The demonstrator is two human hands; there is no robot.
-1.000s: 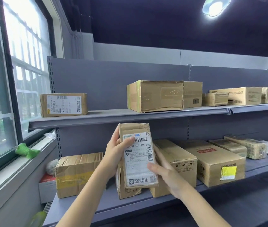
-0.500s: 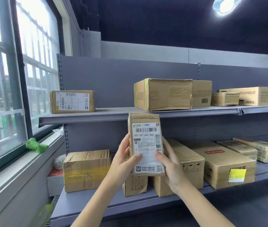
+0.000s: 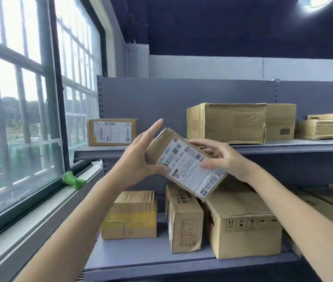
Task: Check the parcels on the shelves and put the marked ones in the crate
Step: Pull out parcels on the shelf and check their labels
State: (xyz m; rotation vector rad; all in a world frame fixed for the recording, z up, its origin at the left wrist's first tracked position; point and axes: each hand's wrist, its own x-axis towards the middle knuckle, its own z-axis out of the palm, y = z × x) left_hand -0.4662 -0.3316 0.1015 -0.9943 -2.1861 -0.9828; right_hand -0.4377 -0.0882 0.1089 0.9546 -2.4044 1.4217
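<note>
I hold a small cardboard parcel [image 3: 186,165] with a white barcode label in front of the shelves, tilted so its top leans left. My left hand [image 3: 141,153] supports its left end, thumb on the label edge and fingers stretched up behind it. My right hand [image 3: 222,157] grips its right side, thumb on the label and fingers curled over the top edge. No crate is in view.
The upper shelf [image 3: 283,148] carries a labelled box [image 3: 111,132], a big taped box [image 3: 227,123] and smaller boxes at the right. The lower shelf [image 3: 151,253] holds a yellow-taped box [image 3: 130,214], a narrow box [image 3: 184,220] and a large box [image 3: 243,224]. A window and sill with a green object [image 3: 74,181] are at the left.
The parcel has risen and rotated from upright to a slant, top leaning left. My left fingers have straightened behind it. The view has swung left, toward the window.
</note>
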